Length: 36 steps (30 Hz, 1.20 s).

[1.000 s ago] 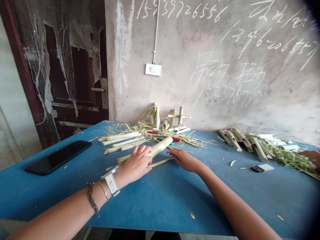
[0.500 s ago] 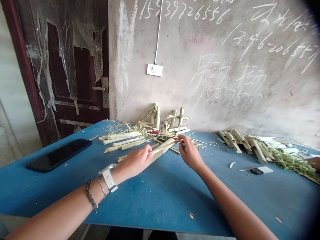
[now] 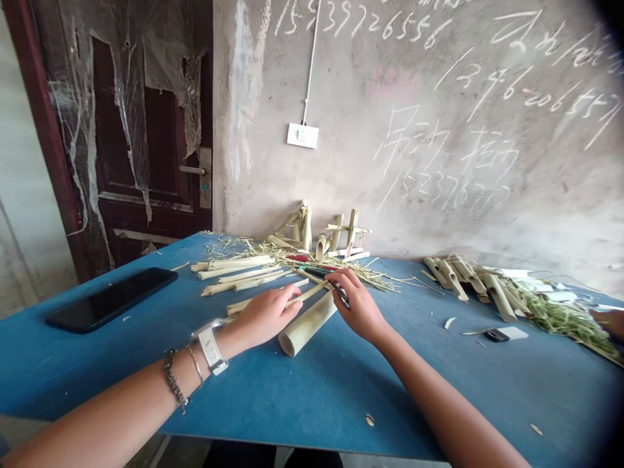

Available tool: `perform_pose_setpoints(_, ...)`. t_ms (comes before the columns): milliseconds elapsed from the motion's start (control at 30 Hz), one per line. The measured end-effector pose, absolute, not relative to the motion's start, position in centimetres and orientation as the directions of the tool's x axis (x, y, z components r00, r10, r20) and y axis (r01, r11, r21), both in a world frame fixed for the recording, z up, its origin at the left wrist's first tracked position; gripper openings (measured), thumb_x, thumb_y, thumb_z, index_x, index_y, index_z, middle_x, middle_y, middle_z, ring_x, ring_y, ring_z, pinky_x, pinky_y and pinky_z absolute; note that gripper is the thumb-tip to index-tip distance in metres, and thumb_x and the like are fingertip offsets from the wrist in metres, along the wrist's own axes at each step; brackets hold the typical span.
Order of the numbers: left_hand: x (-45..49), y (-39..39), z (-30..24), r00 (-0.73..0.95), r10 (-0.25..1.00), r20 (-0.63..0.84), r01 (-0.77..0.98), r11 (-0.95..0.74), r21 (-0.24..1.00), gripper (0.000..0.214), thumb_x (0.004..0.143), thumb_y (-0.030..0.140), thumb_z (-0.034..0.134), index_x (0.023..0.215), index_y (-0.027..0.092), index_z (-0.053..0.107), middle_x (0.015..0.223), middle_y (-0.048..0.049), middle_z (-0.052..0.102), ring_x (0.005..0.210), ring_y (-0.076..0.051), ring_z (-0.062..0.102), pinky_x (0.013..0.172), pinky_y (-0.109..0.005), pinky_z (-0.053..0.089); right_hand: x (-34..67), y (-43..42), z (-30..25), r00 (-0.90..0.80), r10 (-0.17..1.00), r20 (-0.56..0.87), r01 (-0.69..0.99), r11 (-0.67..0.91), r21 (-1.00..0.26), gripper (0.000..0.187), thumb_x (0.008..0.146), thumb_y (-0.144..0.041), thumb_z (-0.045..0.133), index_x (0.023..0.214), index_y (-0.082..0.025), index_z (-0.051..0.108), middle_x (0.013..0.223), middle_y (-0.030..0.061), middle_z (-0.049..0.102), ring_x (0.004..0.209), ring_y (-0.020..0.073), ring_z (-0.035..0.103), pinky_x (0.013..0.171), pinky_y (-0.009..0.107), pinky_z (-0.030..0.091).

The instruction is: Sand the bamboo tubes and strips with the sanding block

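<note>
Right now, the person's left hand (image 3: 266,316) is curling over a thin, pale bamboo strip (image 3: 253,301), its fingers apparently closing on it, and the strip's long axis is running up and to the right toward the other hand. The right hand (image 3: 358,307) is pinching a slim, dark-tipped tool (image 3: 342,296) between thumb and fingers, though the fingers are covering too much of it to tell its exact kind. A short, pale green bamboo tube (image 3: 307,324) with a cut, open end is lying on the blue tabletop (image 3: 292,396), just below and between the hands. Its long axis is slanting from the open end at lower left up to the far end at upper right, which is sitting almost against the right hand, making that hand the nearer one. The left hand's fingertips (image 3: 298,307) are resting just beside the tube's upper half, apparently not touching it. Beyond the hands, loose green bamboo shavings (image 3: 341,276) and long, pale bamboo slats (image 3: 234,276) are lying scattered across the table.
</note>
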State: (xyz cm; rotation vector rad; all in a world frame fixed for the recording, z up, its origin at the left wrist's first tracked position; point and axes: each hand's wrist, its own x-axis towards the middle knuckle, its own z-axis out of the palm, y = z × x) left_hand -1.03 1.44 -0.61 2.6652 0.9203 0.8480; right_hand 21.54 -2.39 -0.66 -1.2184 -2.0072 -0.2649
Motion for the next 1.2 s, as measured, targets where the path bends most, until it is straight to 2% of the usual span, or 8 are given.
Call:
perform_pose_setpoints(133,-1.0,1.5,-0.5,0.633,0.584,0.508,0.45,-0.812,0.372,0.03,0.095,0.032,0.038,0.117,0.018,0.054,0.104,-0.008,0.069,0.087,-0.021,0.065,0.074,-0.031,0.049,21.0,-2.3,-1.3,-0.301,0.727,0.617,0.834,0.514,-0.198,0.041,0.09,-0.011,0.032,0.126,-0.023,0.048,0.124,0.0119,0.05,0.115,0.023,0.053,0.095,0.043,0.048)
perform_pose_setpoints(300,-0.9,1.3,-0.3,0.627,0.615,0.478,0.442,-0.786,0.433,0.034,0.096,0.032,0.035,0.116,0.015,0.056,0.083,-0.0062,0.069,0.073,-0.019,0.063,0.069,-0.031,0.048,21.0,-2.0,-1.8,-0.278,0.779,0.561,0.832,0.488,-0.264,0.043,0.091,-0.015,0.035,0.133,-0.023,0.044,0.129,0.0121,0.05,0.117,0.0241,0.053,0.097,0.045,0.047)
perform_pose_setpoints(433,-0.9,1.3,-0.3,0.617,0.624,0.48,0.376,-0.77,0.516,0.036,0.096,0.031,0.033,0.12,0.015,0.054,0.082,-0.0041,0.067,0.069,-0.016,0.06,0.068,-0.029,0.047,21.3,-1.8,-1.7,-0.268,0.758,0.594,0.815,0.508,-0.28,0.041,0.093,-0.019,0.035,0.133,-0.025,0.043,0.13,0.0105,0.051,0.118,0.0233,0.052,0.099,0.045,0.046)
perform_pose_setpoints(633,-1.2,1.0,0.1,0.735,0.56,0.382,0.268,-0.758,0.594,0.042,0.096,0.033,0.034,0.135,0.021,0.045,0.093,-0.0027,0.068,0.058,-0.012,0.055,0.055,-0.025,0.044,21.6,-1.9,-1.3,-0.241,0.691,0.681,0.812,0.528,-0.248,0.032,0.096,-0.022,0.032,0.123,-0.022,0.048,0.126,0.0116,0.05,0.12,0.0216,0.049,0.102,0.043,0.043)
perform_pose_setpoints(767,-1.3,0.7,0.2,0.799,0.489,0.349,0.176,-0.746,0.642,0.047,0.095,0.029,0.038,0.143,0.024,0.036,0.102,-0.0028,0.067,0.066,-0.013,0.057,0.058,-0.024,0.045,21.7,-2.0,-1.0,-0.235,0.677,0.698,0.823,0.52,-0.227,0.029,0.095,-0.022,0.033,0.12,-0.023,0.049,0.122,0.0113,0.051,0.118,0.0222,0.05,0.099,0.042,0.044)
perform_pose_setpoints(867,-1.3,0.7,0.1,0.821,0.46,0.339,0.154,-0.75,0.644,0.05,0.095,0.029,0.038,0.145,0.022,0.032,0.106,-0.005,0.067,0.068,-0.013,0.057,0.062,-0.025,0.047,21.7,-2.1,-1.0,-0.238,0.678,0.696,0.828,0.516,-0.219,0.029,0.094,-0.02,0.034,0.119,-0.024,0.049,0.122,0.0111,0.051,0.118,0.0227,0.05,0.097,0.041,0.045)
perform_pose_setpoints(967,-1.3,0.9,0.0,0.812,0.476,0.337,0.192,-0.764,0.617,0.05,0.095,0.031,0.038,0.144,0.02,0.033,0.103,-0.0059,0.068,0.056,-0.01,0.05,0.054,-0.024,0.043,21.7,-2.1,-1.0,-0.235,0.672,0.703,0.827,0.518,-0.218,0.028,0.093,-0.019,0.036,0.118,-0.023,0.049,0.12,0.0106,0.052,0.116,0.0225,0.052,0.097,0.041,0.046)
perform_pose_setpoints(1200,-1.3,1.2,-0.2,0.771,0.515,0.373,0.22,-0.766,0.604,0.05,0.094,0.032,0.042,0.143,0.023,0.036,0.092,-0.0022,0.067,0.055,-0.01,0.043,0.05,-0.023,0.035,21.7,-2.1,-1.1,-0.24,0.68,0.693,0.834,0.51,-0.212,0.027,0.093,-0.02,0.036,0.116,-0.023,0.05,0.116,0.0107,0.053,0.11,0.0225,0.054,0.093,0.039,0.048)
